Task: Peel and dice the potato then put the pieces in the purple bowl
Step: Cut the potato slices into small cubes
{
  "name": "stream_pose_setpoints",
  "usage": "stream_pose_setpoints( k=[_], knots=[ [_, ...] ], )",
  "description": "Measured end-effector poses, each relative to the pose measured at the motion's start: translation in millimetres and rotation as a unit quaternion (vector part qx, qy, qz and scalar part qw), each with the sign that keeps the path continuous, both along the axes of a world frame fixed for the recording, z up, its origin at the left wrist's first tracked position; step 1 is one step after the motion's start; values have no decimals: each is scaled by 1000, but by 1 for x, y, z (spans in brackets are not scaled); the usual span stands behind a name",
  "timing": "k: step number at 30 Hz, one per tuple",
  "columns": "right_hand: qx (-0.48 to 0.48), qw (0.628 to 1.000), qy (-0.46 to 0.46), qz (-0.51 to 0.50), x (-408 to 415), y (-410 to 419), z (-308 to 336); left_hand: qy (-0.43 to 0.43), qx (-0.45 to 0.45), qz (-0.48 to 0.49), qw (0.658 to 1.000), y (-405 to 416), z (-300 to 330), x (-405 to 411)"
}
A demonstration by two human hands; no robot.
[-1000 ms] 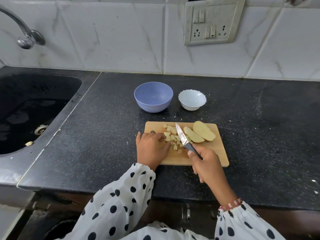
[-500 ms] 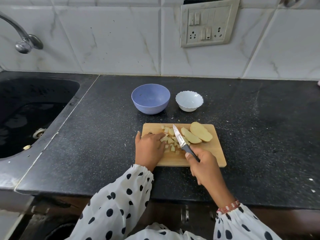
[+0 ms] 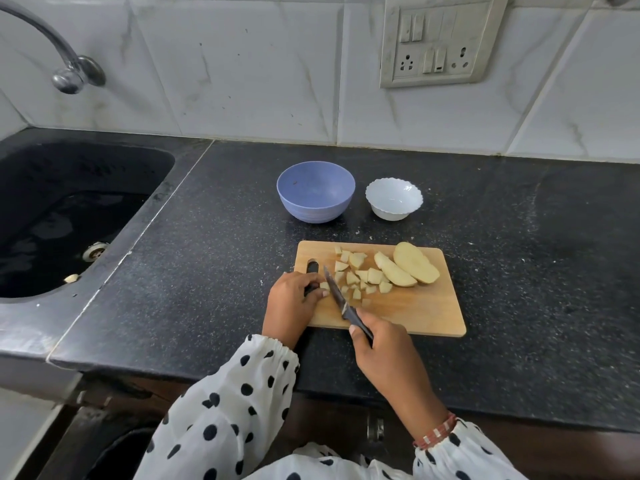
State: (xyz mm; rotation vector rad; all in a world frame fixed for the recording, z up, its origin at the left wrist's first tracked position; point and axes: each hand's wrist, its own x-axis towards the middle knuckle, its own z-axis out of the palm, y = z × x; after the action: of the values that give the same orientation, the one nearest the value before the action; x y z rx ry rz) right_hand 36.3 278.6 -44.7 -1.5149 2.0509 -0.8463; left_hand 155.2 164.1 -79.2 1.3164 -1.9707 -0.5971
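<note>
A wooden cutting board [image 3: 426, 313] lies on the black counter. Several diced potato pieces [image 3: 356, 275] are scattered on its left half, and two peeled potato slices [image 3: 412, 266] lie at its far right. My right hand [image 3: 384, 344] grips the dark handle of a small knife [image 3: 337, 294], whose blade points away across the board's left part. My left hand [image 3: 291, 303] rests on the board's left edge, fingertips pinching a small potato piece [image 3: 324, 285] right beside the blade. The purple bowl [image 3: 316, 192] stands empty behind the board.
A white scalloped bowl [image 3: 394, 199] stands right of the purple bowl. A black sink [image 3: 69, 216] with a tap [image 3: 65, 71] fills the left side. A switch-and-socket panel [image 3: 436, 43] is on the tiled wall. The counter's front edge runs just below my hands.
The knife has shifted left, from the middle of the dice to the board's left part beside my left fingertips. My left hand has slid slightly left with a small piece.
</note>
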Motion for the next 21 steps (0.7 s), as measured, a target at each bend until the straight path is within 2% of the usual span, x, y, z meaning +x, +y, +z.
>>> stream_pose_setpoints(
  k=[4, 12, 21],
  knots=[
    [-1, 1000, 28, 10, 3, -2, 0, 44, 20, 21, 999, 0, 3, 0],
    [16, 977, 203, 55, 8, -5, 2, 70, 40, 27, 996, -1, 3, 0],
    [26, 964, 257, 61, 12, -8, -5, 66, 15, 14, 998, 0, 2, 1]
  ],
)
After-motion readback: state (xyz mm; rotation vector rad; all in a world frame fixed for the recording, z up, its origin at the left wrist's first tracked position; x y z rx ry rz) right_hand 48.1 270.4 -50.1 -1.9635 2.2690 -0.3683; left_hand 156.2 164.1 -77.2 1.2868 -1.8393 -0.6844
